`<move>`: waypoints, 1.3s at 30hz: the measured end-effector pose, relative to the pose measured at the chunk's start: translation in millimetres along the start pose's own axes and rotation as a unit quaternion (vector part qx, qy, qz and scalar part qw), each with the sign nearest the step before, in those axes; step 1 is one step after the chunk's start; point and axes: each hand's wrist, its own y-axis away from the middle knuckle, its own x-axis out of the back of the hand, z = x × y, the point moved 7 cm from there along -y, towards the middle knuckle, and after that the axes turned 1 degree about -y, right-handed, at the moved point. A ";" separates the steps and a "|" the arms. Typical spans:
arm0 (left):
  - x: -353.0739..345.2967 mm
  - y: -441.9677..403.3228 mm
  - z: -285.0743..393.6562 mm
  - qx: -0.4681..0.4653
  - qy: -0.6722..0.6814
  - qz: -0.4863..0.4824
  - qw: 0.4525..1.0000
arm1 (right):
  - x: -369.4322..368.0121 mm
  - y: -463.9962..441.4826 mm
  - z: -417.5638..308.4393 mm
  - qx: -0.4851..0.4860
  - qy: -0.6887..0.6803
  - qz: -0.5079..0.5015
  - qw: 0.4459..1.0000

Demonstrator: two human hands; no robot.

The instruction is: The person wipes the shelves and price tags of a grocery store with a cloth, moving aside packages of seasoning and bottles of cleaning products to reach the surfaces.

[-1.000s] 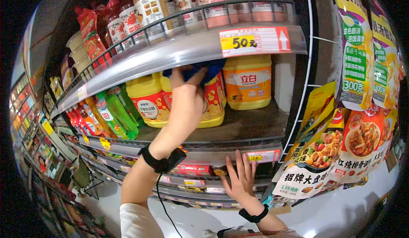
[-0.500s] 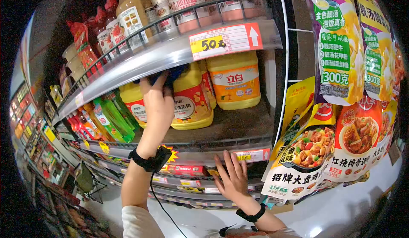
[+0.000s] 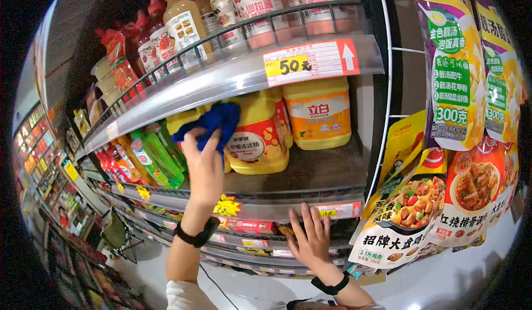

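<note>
A crumpled blue cloth [image 3: 217,126] is in my left hand [image 3: 204,163], whose fingers press it against the yellow jugs on the shelf. Right of the cloth stands a yellow jug with a red label [image 3: 257,143], and further right a yellow jug with an orange label [image 3: 320,113]. The cloth hides part of another yellow jug. My right hand [image 3: 310,233] has its fingers spread against the shelf's front edge, below a price tag [image 3: 339,210], and holds nothing. Both wrists wear black bands.
Above, a wire-railed shelf [image 3: 221,69] carries sauce bottles [image 3: 185,24] and a 50元 tag [image 3: 310,63]. Green bottles [image 3: 158,157] stand left of the jugs. Seasoning packets [image 3: 407,210] hang at the right. A folding chair [image 3: 117,235] is on the floor at the lower left.
My left hand has come lower with the blue cloth, from up under the upper shelf's edge to the front of the jugs. My right hand stays on the shelf edge.
</note>
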 end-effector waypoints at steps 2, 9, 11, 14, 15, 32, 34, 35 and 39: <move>17.3 23.6 -10.3 -0.048 -0.048 0.000 0.998 | 3.9 -0.8 1.2 -0.019 0.008 0.016 1.000; 58.5 111.3 -78.6 0.095 -0.187 -0.053 0.976 | -5.9 2.3 0.0 0.005 0.024 0.019 1.000; 54.2 126.3 -95.8 0.136 -0.181 -0.081 0.971 | -6.9 0.7 -1.9 0.009 0.029 0.025 0.999; 55.5 123.3 -92.1 0.148 -0.052 -0.083 0.984 | -8.1 2.2 -2.8 -0.020 0.019 0.029 0.999; 53.2 118.9 -90.7 0.162 -0.009 -0.111 0.980 | -8.8 2.1 -3.0 -0.028 0.017 0.024 0.999; 56.4 130.2 -146.4 0.211 0.038 -0.021 0.977 | 12.1 -11.8 -29.8 -0.078 0.058 0.076 0.992; 49.9 136.7 -124.5 0.187 0.110 -0.058 0.975 | 12.8 -15.0 -36.5 -0.077 0.034 0.122 0.989; 48.3 136.1 -114.9 0.167 0.145 -0.078 0.972 | 10.1 -15.3 -38.0 -0.081 0.040 0.132 0.987; 54.4 119.7 -132.7 0.200 0.184 -0.090 0.958 | 6.6 -15.2 -39.2 -0.069 0.065 0.151 0.984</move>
